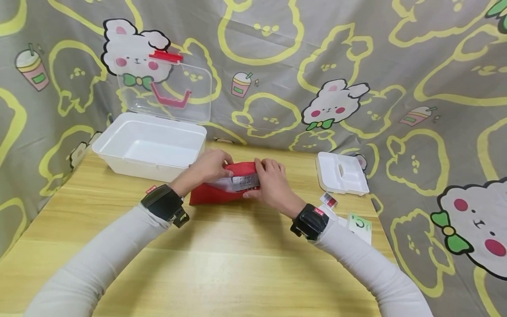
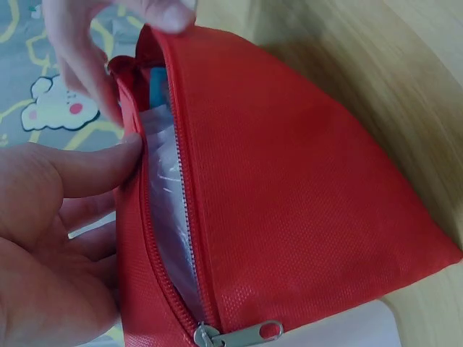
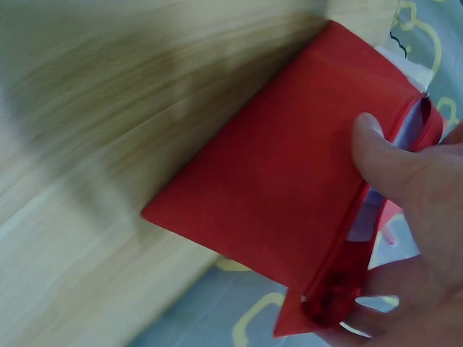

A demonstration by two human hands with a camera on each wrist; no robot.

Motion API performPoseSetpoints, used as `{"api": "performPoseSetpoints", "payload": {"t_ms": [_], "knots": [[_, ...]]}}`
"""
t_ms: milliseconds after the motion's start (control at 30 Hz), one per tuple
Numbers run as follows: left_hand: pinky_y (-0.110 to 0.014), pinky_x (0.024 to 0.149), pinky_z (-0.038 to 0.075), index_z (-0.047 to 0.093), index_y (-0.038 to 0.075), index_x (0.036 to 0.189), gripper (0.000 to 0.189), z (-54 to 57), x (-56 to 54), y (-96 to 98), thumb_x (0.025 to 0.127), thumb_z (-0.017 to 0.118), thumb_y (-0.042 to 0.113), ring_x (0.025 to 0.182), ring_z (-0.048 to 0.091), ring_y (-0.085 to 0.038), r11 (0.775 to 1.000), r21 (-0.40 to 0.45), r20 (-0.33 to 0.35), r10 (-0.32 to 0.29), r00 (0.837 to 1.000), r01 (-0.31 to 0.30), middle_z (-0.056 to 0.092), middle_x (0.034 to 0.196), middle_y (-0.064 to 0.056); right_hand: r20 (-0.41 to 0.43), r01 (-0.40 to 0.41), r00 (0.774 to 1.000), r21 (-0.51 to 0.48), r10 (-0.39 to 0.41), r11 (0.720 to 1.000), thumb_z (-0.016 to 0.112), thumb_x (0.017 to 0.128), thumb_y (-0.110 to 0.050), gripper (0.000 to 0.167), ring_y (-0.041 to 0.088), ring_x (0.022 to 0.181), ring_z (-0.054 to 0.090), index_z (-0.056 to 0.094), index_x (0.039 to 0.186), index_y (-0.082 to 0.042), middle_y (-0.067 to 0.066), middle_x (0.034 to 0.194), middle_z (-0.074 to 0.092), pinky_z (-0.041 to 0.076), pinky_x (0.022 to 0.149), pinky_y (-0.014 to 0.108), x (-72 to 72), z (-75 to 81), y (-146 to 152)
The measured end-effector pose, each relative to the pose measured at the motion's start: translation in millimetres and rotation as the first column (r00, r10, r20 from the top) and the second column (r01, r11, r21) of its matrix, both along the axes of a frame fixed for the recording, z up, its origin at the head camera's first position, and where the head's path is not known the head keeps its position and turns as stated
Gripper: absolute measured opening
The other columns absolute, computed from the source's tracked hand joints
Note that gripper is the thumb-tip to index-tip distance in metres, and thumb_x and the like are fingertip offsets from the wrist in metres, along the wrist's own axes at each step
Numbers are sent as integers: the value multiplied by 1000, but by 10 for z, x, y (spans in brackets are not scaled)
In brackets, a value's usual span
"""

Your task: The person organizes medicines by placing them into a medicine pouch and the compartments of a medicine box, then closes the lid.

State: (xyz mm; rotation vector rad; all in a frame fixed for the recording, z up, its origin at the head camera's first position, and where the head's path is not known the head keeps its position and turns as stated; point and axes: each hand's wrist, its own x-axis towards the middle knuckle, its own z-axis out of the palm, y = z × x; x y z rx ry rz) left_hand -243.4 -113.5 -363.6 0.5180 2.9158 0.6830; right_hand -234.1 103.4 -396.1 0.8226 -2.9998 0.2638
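A red zip pouch (image 1: 210, 194) stands on the table in front of me with its zipper undone. Clear plastic wrapping (image 2: 166, 184) shows in its mouth in the left wrist view, and a silvery printed packet (image 1: 244, 181) in the head view. The metal zipper pull (image 2: 246, 335) lies at one end of the opening. My left hand (image 1: 207, 167) grips one edge of the mouth, thumb at the zipper and fingers behind the cloth. At the other end, my right hand (image 1: 273, 182) pinches the pouch, its thumb on the near face (image 3: 268, 166).
A white box (image 1: 146, 171) stands at the back left, its clear lid (image 1: 198, 90) raised with a pink handle (image 1: 172, 100). At the right lie a white compartment tray (image 1: 330, 174), a small red-and-white packet (image 1: 328, 200) and a green-and-white card (image 1: 359, 225). A patterned curtain (image 1: 269, 79) hangs behind.
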Motion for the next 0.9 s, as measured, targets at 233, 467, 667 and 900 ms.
{"api": "performPoseSetpoints", "payload": {"t_ms": [233,467,667,900], "knots": [[-41,78,55,78,8,108,24,-7,29,15,85,80,16,88,68,-25,1000,26,16,-13,1000,12,77,92,-9,-73,34,997,-38,-37,999,81,76,-62,86,29,113,45,57,135,-5,12,112,50,35,94,44,-122,-66,-19],[-45,87,55,77,5,111,32,-25,55,-168,87,80,26,98,69,-27,996,84,24,17,1000,-19,77,102,-11,-90,13,996,-38,-17,999,76,81,-63,69,29,111,45,63,120,-8,10,107,51,34,96,46,-178,-133,8],[-49,90,54,75,6,113,29,-31,151,-368,92,74,26,102,69,-33,978,163,29,125,992,-129,76,106,-15,-45,57,997,-61,-60,997,77,82,-58,64,29,111,48,64,119,-8,11,106,54,35,98,47,-175,-149,126],[-50,100,49,65,3,129,35,-160,315,-473,98,67,20,112,63,-34,890,376,131,226,965,-259,69,122,-18,-22,79,997,-59,-80,995,76,83,-58,62,30,109,50,65,118,-8,12,107,56,35,96,45,-179,-134,237]]}}
